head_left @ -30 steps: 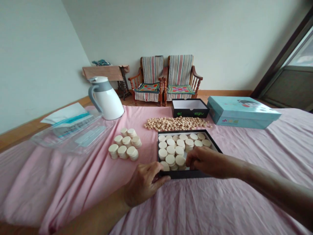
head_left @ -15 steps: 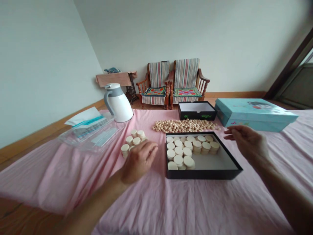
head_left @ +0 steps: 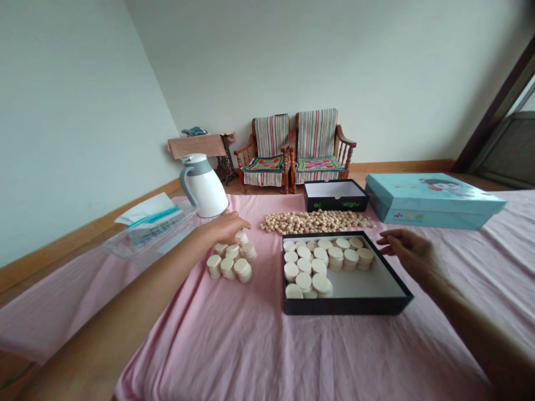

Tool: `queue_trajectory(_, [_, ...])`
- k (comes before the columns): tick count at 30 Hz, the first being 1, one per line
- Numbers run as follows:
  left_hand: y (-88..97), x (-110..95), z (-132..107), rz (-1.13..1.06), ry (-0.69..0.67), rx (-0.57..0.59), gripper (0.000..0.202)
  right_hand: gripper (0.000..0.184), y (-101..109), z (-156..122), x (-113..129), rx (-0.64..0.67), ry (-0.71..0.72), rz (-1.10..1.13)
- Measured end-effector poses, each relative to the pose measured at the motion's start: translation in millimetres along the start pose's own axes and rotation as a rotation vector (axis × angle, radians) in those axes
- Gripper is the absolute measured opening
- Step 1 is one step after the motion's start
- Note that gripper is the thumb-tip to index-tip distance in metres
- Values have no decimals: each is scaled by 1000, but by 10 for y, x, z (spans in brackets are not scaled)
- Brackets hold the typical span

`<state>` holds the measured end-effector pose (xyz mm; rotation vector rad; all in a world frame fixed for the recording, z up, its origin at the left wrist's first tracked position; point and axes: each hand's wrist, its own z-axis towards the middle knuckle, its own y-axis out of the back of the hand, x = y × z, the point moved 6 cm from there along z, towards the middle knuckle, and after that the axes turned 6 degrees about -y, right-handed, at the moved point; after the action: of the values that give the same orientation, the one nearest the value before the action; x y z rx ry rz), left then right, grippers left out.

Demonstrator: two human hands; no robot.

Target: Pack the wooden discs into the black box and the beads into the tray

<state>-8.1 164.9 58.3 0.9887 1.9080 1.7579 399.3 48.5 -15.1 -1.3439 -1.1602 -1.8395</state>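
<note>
My left hand [head_left: 225,227] reaches over the back of a group of pale round wooden discs [head_left: 228,267], stacked in short piles on the pink cloth. Its fingers curl about the rearmost pile [head_left: 241,238], and its thumb is partly hidden. Right of the piles sits a shallow black box [head_left: 343,306] with a white inside. Similar disc stacks [head_left: 319,266] fill its left side and back; its front right shows bare floor. Beside the box's right edge hovers my right hand [head_left: 412,256], fingers loosely bent and apart, holding nothing.
Small wooden pieces [head_left: 313,221] lie heaped behind the box. Beyond them stand a smaller black box [head_left: 336,205] and a light-blue lidded box [head_left: 434,209]. A white and grey jug [head_left: 209,192] and a clear plastic package [head_left: 146,234] are at the left. Two chairs [head_left: 316,145] stand against the wall.
My left hand has moved away from me and left, from beside the piles to the rearmost one, uncovering the front piles. My right hand stays by the box. The view has tilted slightly upward.
</note>
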Motion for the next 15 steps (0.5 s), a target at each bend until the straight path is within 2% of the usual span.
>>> queue_trajectory(4, [-99,10,91,35,-34,114,47,21,0,50,-87,-16,19,28])
queue_trajectory(15, [-194,33,159,9,-74,132,37,19,-91,51,-131,36,9,44])
